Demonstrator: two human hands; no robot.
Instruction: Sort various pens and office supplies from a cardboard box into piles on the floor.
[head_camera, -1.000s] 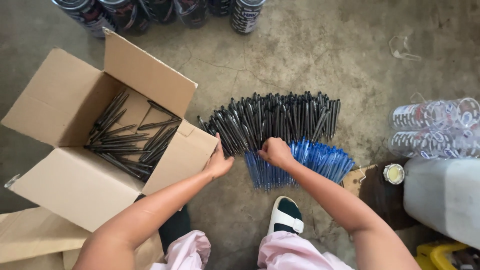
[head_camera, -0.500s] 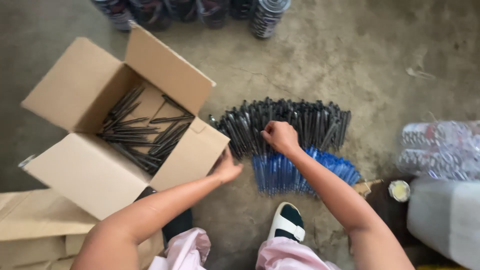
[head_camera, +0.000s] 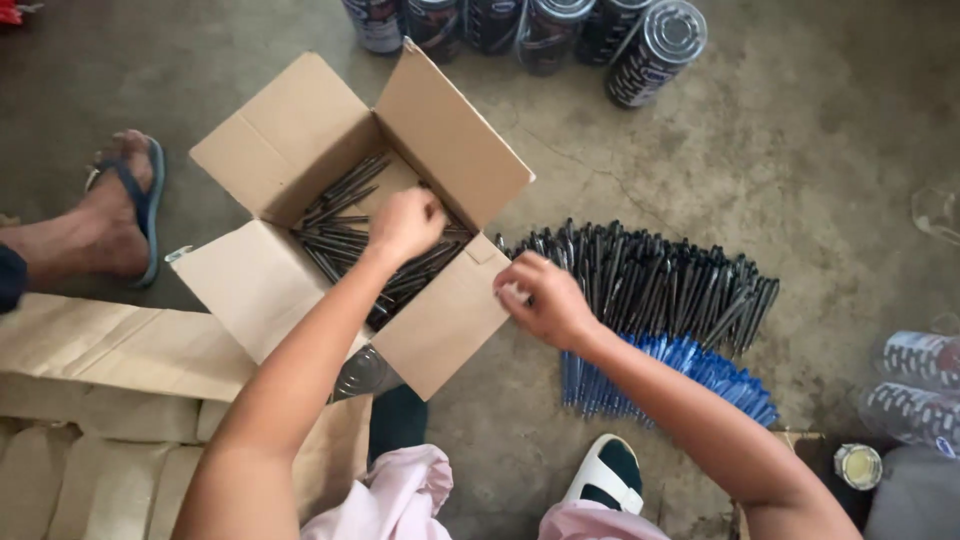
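Your left hand (head_camera: 405, 222) is down in the open cardboard box (head_camera: 300, 150), fingers curled around loose dark pens (head_camera: 345, 235). Your right hand (head_camera: 545, 300) pinches something at the near-left end of the pen row (head_camera: 650, 280) fanned on the floor (head_camera: 820, 150), keeping it aligned.

The open cardboard box (head_camera: 300, 170) is plain tan, filled with black pen parts (head_camera: 345, 225). At three o'clock from it, the fanned row of pens (head_camera: 660, 285) is black above and bright blue (head_camera: 700, 370) below, on a mottled grey-brown concrete floor (head_camera: 840, 160). At six o'clock are pale pink trousers (head_camera: 395, 500) and a white, dark-striped slipper (head_camera: 608, 475); at nine o'clock, a blue flip-flop (head_camera: 145, 205).
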